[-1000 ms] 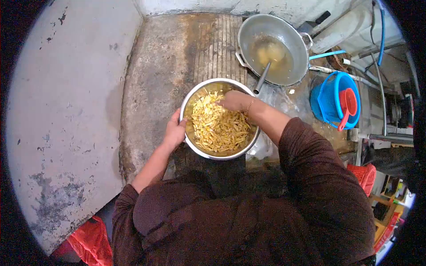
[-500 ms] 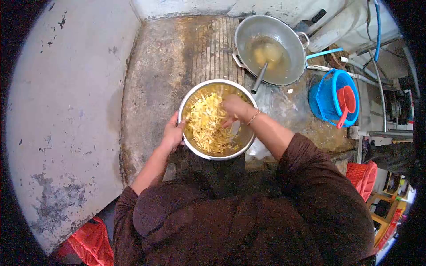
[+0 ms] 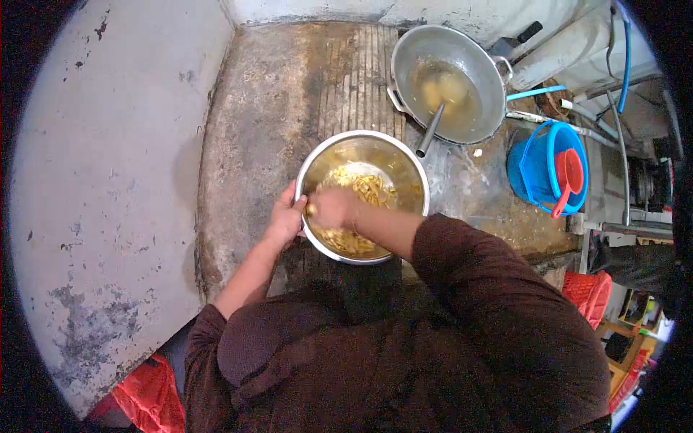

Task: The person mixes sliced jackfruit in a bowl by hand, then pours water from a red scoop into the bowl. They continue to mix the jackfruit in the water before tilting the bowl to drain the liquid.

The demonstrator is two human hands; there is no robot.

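A round metal bowl (image 3: 419, 180) holds pale yellow chopped strips (image 3: 372, 189). My left hand (image 3: 286, 218) grips the bowl's left rim, thumb over the edge and fingers outside below it. Inside the bowl, at its left side, my right hand (image 3: 333, 208) is down among the strips. It is blurred by motion, and its fingers are mostly hidden, so what it may hold cannot be made out. The bare metal bottom shows near the far side of the bowl.
A large two-handled pan (image 3: 491, 94) with cloudy liquid and a metal-handled tool (image 3: 431, 131) stands at the back right. Right of it are a blue bucket (image 3: 530, 169) and a red dipper (image 3: 569, 173). A grey wall (image 3: 123, 166) bounds the left.
My right hand has moved from the bowl's right side to its left, across the strips. The strips lie lower and more scattered. My left hand still holds the rim.
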